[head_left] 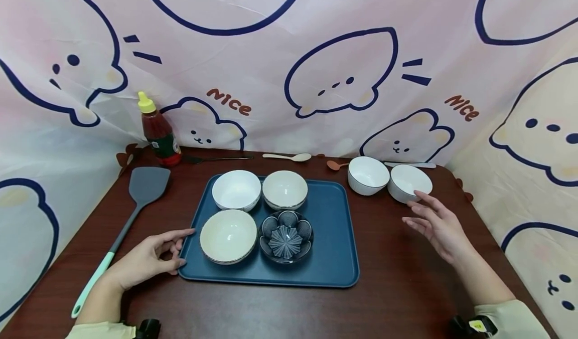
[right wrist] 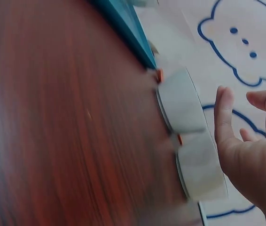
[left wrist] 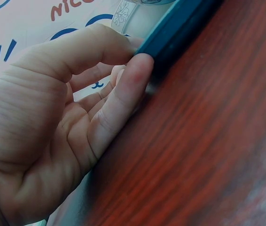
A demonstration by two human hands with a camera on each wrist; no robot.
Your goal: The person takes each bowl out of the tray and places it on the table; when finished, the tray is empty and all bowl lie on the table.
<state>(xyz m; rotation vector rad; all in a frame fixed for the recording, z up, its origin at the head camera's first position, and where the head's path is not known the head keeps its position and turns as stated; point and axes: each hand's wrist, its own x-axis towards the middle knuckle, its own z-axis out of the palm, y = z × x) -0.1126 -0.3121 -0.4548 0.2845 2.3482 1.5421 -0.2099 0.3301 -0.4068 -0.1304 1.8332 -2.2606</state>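
My left hand pinches the left rim of a blue rectangular tray between thumb and fingers; the left wrist view shows the thumb against the tray's edge. On the tray stand two white bowls at the back, left and right. In front of them are a cream bowl and a dark flower-shaped bowl. My right hand, fingers loosely spread, hovers by the rightmost white bowl; the right wrist view shows a gap between them. Another white bowl stands beside that one.
A grey spatula with a mint handle lies left of the tray. Behind it stands a red sauce bottle with a yellow cap. Along the back lie a dark fork-like utensil, a pale spoon, a wooden spoon and a light utensil.
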